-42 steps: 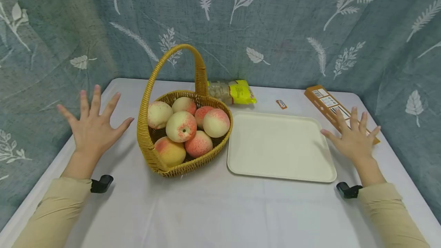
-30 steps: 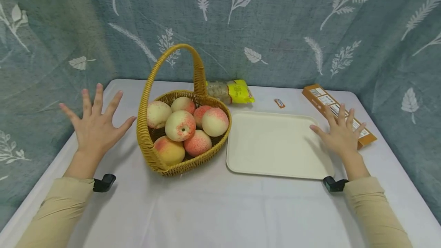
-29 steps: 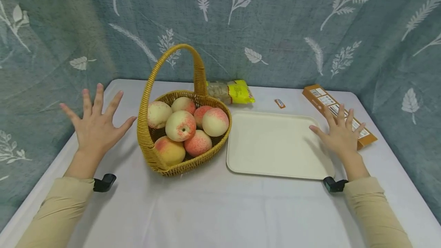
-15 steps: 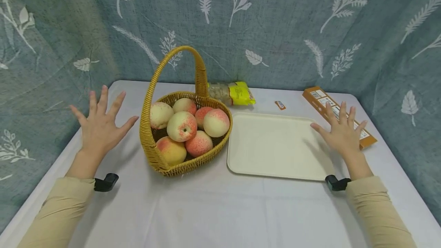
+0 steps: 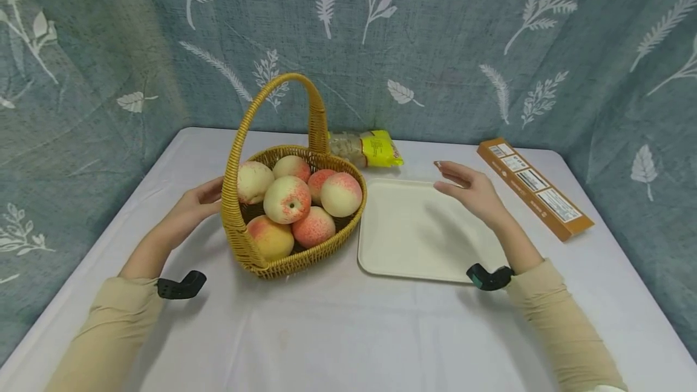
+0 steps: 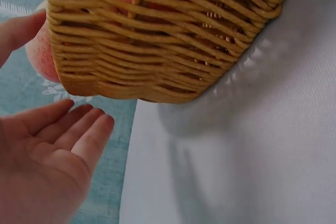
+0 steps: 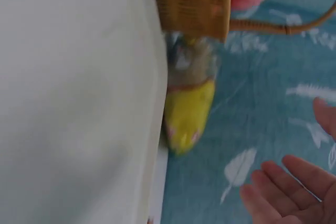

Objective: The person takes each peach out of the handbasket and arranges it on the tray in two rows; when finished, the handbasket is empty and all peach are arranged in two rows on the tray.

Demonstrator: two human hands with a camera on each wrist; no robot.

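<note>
A golden wicker basket [image 5: 296, 264] with a tall hooped handle holds several peaches [image 5: 285, 200], whitish, pink and one yellow. My left hand [image 5: 187, 213] is at the basket's left side, its fingertips partly hidden behind the handle's base. In the left wrist view, that hand [image 6: 50, 156] has its fingers extended beside the woven wall [image 6: 131, 45], thumb apart from them. My right hand [image 5: 476, 194] hovers over the right part of a cream tray [image 5: 403, 241], fingers pointing left with nothing in them. The right wrist view shows its palm [image 7: 294, 192] with loosely extended fingers.
Behind the basket lies a clear and yellow snack bag [image 5: 376, 148]. An orange-brown box [image 5: 533, 189] lies at an angle along the table's right side. A patterned blue-green curtain [image 5: 463, 47] surrounds the white tabletop [image 5: 337, 331].
Both hands, spread wide at the table's sides before, have moved inward. The left has reached the basket; the right has swung left over the tray, uncovering the box.
</note>
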